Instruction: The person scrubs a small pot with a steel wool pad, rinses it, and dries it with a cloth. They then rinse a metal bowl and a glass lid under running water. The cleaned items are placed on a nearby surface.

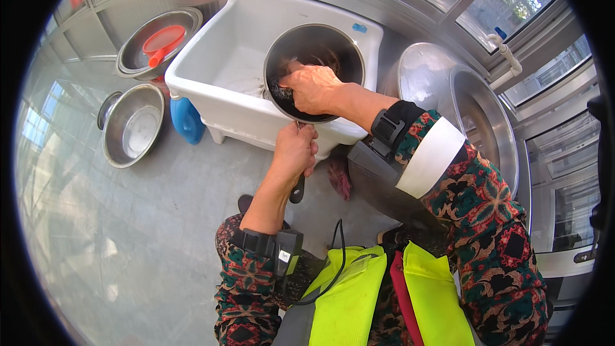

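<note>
A deep metal pot (351, 51) with a dark inside is tilted over the front rim of a white sink (214, 64). My left hand (295, 150) is closed round the pot's handle (297, 191), whose dark end sticks out below the fist. Down inside the pot, my right hand (312, 88) is bent with its fingers curled against the inner wall. Whatever those fingers hold, if anything, is hidden by the hand and the dark interior. Some brownish streaks show on the pot's bottom beyond the knuckles.
Left of the sink are metal basins (134, 127), a red dipper (165, 41) in a metal bowl, and a blue plastic container (186, 122). Large round metal vessels (419, 67) stand at the right, near a white pipe with a tap (506, 57). A reddish cloth-like thing (340, 180) lies beneath the sink.
</note>
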A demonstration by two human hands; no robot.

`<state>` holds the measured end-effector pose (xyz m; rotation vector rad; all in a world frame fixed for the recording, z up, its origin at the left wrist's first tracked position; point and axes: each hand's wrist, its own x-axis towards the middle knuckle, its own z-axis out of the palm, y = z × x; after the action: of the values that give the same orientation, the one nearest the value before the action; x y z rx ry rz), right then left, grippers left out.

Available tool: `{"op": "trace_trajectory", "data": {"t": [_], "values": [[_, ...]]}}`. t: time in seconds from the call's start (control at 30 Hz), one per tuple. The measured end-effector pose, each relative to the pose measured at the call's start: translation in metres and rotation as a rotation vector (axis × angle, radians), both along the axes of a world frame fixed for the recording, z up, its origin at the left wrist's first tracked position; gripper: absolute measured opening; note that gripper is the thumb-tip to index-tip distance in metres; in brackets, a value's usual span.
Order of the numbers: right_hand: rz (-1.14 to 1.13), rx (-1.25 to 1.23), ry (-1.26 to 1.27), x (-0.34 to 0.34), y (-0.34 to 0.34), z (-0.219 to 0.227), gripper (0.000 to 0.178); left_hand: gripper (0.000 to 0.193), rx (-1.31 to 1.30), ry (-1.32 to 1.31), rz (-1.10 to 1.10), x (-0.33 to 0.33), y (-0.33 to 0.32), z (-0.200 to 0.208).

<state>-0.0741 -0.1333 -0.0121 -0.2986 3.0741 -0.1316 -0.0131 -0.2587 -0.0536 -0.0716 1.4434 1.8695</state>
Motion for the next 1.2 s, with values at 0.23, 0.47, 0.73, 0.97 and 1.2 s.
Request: {"op": "trace_trajectory", "data": {"t": [0.23,0.47,0.73,0.97,1.2], "values": [[-0.163,0.149,0.209,-0.022,0.020,0.012,0.025,0.018,0.012,0.002,-0.001,0.001,0.004,-0.005],[0.229,0.221,0.046,-0.001,0.007,-0.006,0.023,0.019,-0.091,0.119,-0.015,0.001,0.011,-0.011],[-0.416,-0.176,0.318,-0.007,0.022,-0.006,0.030,0.017,0.039,-0.030,0.007,-0.002,0.001,-0.010],[-0.465,-0.278,0.179,-0.028,0.003,-0.013,0.026,0.016,0.019,0.027,-0.010,0.002,0.008,-0.009],[0.069,-0.277,-0.181,-0.009,0.017,-0.023,0.045,0.017,0.007,0.012,-0.007,-0.002,0.001,-0.009]]}}
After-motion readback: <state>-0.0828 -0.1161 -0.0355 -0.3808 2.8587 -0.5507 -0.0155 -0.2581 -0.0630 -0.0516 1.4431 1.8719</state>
